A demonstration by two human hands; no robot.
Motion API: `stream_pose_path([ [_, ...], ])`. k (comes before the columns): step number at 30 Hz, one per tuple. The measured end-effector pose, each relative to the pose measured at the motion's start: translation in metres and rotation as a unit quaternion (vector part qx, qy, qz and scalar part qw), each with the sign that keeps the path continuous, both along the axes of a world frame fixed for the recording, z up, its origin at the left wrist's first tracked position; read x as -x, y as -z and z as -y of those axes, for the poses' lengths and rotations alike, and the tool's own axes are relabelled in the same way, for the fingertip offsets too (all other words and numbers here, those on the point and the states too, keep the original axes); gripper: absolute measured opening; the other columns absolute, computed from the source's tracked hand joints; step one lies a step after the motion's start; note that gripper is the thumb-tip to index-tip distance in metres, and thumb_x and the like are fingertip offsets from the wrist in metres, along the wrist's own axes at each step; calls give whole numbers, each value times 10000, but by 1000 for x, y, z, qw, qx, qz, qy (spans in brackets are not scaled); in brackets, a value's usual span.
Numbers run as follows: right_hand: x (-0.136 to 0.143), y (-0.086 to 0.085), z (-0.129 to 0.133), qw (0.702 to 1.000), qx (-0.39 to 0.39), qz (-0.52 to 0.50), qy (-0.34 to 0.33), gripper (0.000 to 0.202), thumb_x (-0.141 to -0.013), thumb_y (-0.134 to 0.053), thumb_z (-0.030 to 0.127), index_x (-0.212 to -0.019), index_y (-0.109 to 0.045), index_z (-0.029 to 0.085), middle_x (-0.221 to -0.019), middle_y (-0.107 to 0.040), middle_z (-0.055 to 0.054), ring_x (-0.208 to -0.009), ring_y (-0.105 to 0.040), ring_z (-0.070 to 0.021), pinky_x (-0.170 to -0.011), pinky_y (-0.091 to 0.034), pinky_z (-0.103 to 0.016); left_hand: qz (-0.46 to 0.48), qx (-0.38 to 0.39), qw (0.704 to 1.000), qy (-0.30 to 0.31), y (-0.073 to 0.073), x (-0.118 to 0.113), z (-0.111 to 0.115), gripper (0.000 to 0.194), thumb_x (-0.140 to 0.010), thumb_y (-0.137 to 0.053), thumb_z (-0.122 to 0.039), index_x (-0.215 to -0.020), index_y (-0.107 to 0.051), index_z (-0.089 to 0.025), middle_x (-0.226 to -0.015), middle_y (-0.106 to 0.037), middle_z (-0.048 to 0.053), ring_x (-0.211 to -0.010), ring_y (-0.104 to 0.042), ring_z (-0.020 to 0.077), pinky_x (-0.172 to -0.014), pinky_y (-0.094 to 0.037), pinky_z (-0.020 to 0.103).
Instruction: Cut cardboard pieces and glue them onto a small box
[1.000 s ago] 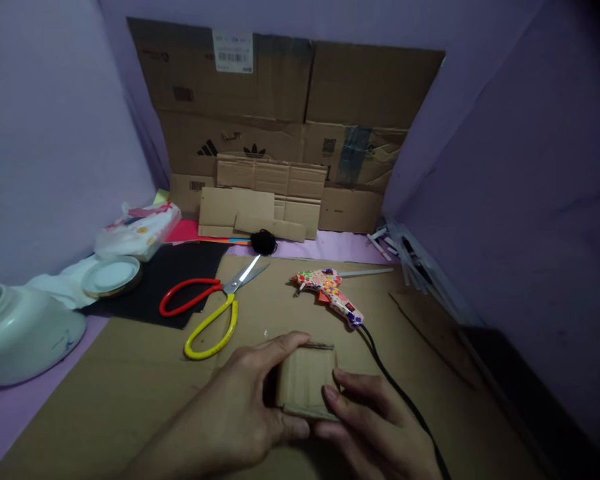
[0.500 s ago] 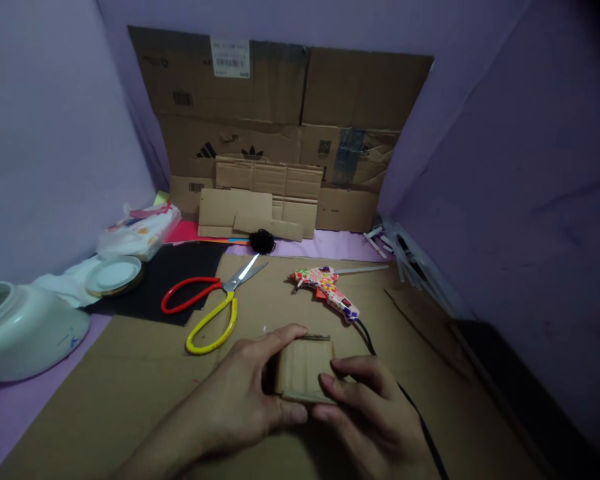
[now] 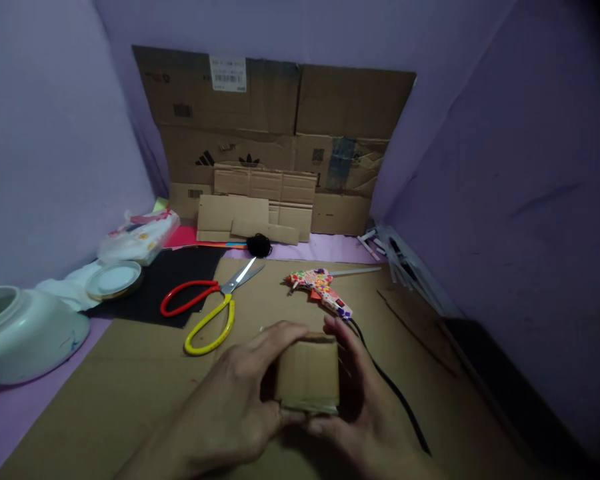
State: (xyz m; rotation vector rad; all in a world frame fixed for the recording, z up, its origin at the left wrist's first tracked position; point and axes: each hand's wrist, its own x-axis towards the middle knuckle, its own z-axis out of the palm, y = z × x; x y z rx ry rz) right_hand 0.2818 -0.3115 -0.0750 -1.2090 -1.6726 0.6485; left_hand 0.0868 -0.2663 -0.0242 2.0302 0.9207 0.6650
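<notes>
A small cardboard box [image 3: 309, 373] is held just above the cardboard sheet at the bottom middle. My left hand [image 3: 240, 393] grips its left side, fingers over the top edge and thumb below. On the right side my right hand [image 3: 363, 400] curves round the box, fingertips at the upper corner and thumb under the lower edge. Beyond the hands lies a flowered glue gun [image 3: 325, 291] with a black cord. Scissors [image 3: 225, 289] with one red and one yellow handle rest with blades parted, left of the gun.
Cardboard panels [image 3: 350, 103] lean on the back wall. A black yarn bundle [image 3: 259, 245] lies before them. White pot [image 3: 35, 333], lid [image 3: 114, 279] and black sheet [image 3: 160, 267] are left; glue sticks [image 3: 405, 260] and a dark object [image 3: 500, 380] are right.
My right hand has shifted from the front face of the box to its right side, its fingers reaching up to the top corner. The camera view has tilted slightly.
</notes>
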Motion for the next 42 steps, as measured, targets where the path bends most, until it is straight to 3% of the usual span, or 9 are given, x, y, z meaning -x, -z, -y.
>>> stream_pose_path([
  [3, -6, -4, 3, 998, -38, 23, -50, 827, -738, -604, 596, -1401, -255, 244, -1386, -410, -131, -1272, -410, -302, -1025, -389, -438, -43, -134, 988, 61, 0, 5, 3, 848, -718, -602, -49, -1386, -230, -416, -1454, -373, -17, -1322, -360, 219, -1023, -396, 342],
  [6, -10, -10, 5, 993, -106, 34, -48, 756, -751, -628, 545, -1364, -324, 223, -1342, -454, -119, -1265, -410, -284, -1060, -347, -418, -52, -161, 982, 86, 1, 6, 4, 922, -705, -562, -11, -1424, -121, -383, -1485, -323, -4, -1337, -334, 208, -1044, -380, 353],
  [18, -9, -16, 6, 990, -128, 40, -34, 790, -687, -709, 512, -1346, -369, 239, -1249, -529, -116, -1158, -491, -304, -971, -415, -463, 44, -57, 997, 42, 0, -4, 6, 726, -717, -704, -166, -1350, -384, -321, -1347, -512, 35, -1214, -490, 271, -976, -440, 333],
  [24, -9, -17, 4, 995, -74, -1, -63, 838, -645, -707, 570, -1337, -353, 259, -1228, -519, -112, -1123, -526, -289, -934, -460, -422, 8, 44, 997, 63, -25, -5, 2, 632, -698, -728, -205, -1268, -479, -316, -1243, -595, 18, -1115, -563, 268, -870, -498, 296],
  [27, -5, -15, 4, 995, -37, -51, -72, 840, -593, -747, 568, -1294, -383, 283, -1228, -513, -103, -1119, -545, -292, -914, -483, -407, 6, 75, 997, 27, -24, -3, 1, 703, -656, -760, -220, -1284, -458, -312, -1263, -577, 39, -1125, -551, 290, -912, -475, 350],
  [30, 2, -11, 2, 991, -3, -130, 15, 781, -550, -806, 499, -1197, -434, 270, -1194, -541, -110, -1082, -578, -301, -850, -521, -396, 66, 152, 986, -31, -7, -8, 3, 773, -706, -698, -199, -1369, -309, -282, -1260, -565, 86, -1064, -593, 268, -861, -497, 357],
  [35, 10, -2, -4, 958, 96, -260, 79, 860, -475, -868, 392, -1172, -383, 252, -1122, -606, -120, -946, -646, -296, -759, -550, -397, 179, 220, 948, -142, 17, -24, 5, 323, -815, -561, -271, -1103, -444, -184, -974, -662, 87, -944, -638, 235, -808, -503, 355],
  [39, 11, 0, -3, 955, 79, -285, -5, 641, -683, -741, 411, -1182, -365, 266, -1201, -546, -111, -1021, -610, -261, -829, -516, -392, 190, 179, 941, -216, 17, -24, -4, 245, -752, -616, -355, -889, -523, -175, -874, -661, 67, -882, -636, 248, -807, -492, 382],
  [42, 11, 0, -2, 969, 45, -242, -19, 312, -831, -584, 341, -1085, -425, 257, -1107, -543, -70, -971, -599, -200, -823, -508, -347, 208, 181, 940, -201, 11, -16, -11, 336, -732, -638, -388, -951, -588, -138, -1009, -660, 110, -1000, -600, 289, -893, -451, 420],
])
